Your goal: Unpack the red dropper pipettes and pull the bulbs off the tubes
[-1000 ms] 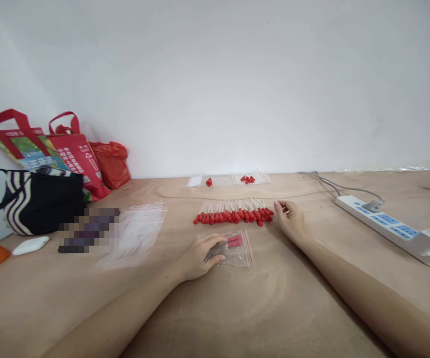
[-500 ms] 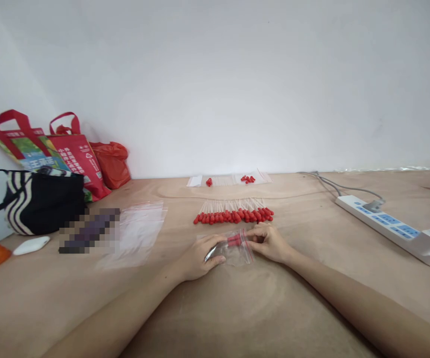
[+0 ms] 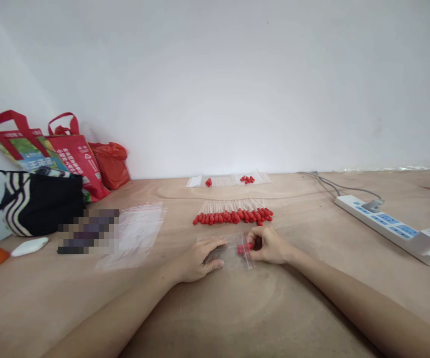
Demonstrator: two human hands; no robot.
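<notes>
A small clear zip bag (image 3: 231,252) with a red seal strip lies on the wooden table (image 3: 237,308) in front of me. My left hand (image 3: 198,259) presses flat on its left end, fingers stretched over the plastic. My right hand (image 3: 268,245) pinches the bag's right, open end, where a few red-tipped sticks (image 3: 245,248) show between my fingers. Just beyond the bag lies a row of several red-tipped sticks (image 3: 233,215), tips toward me.
Flat clear bags (image 3: 134,231) lie to the left. Striped black bag (image 3: 38,200), red shopping bags (image 3: 56,151) and a white oval object (image 3: 30,245) stand at far left. A white power strip (image 3: 393,228) with cable runs along the right. More bags with red pieces (image 3: 229,179) lie by the wall.
My right hand left the row of sticks, came back to the small bag and now pinches its right end. The red pieces in the bag sit further right. My left hand stayed put.
</notes>
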